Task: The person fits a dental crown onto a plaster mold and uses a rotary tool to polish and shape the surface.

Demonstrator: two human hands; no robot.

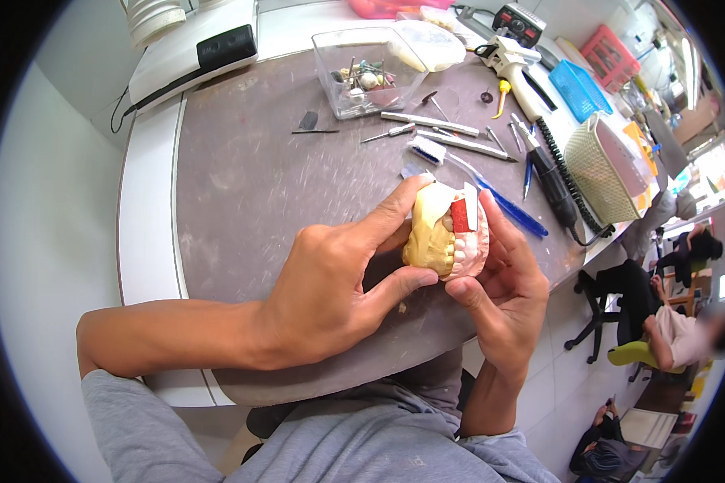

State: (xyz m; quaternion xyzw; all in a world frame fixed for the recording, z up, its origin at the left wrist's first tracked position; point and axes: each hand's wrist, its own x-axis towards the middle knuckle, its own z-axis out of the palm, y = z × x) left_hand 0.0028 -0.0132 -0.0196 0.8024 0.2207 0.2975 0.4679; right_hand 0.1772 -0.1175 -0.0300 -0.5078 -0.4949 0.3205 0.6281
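Your half-curled left hand holds the yellow tooth model, your half-curled right hand the pink model: likely hard but chippy, so grip behind the teeth.

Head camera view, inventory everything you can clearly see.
Yellow cast: one, yellow, centre
Pink cast: one, pink, against yellow cast
Red piece: one, red, against pink cast
White strip: one, white, beside red piece
Brush: one, blue and white, beyond casts
Mat: one, brownish, middle
Clear box: one, colourless, top centre
Slim tools: several, mostly silver, beyond brush
Handpiece: one, black, right of brush
Gun-shaped tool: one, white, upper right
Baskets: three or more, red, blue, cream, right
People: two or more, dark and pale clothes, right
Left hand: one, bare, holding yellow cast
Right hand: one, bare, holding pink cast
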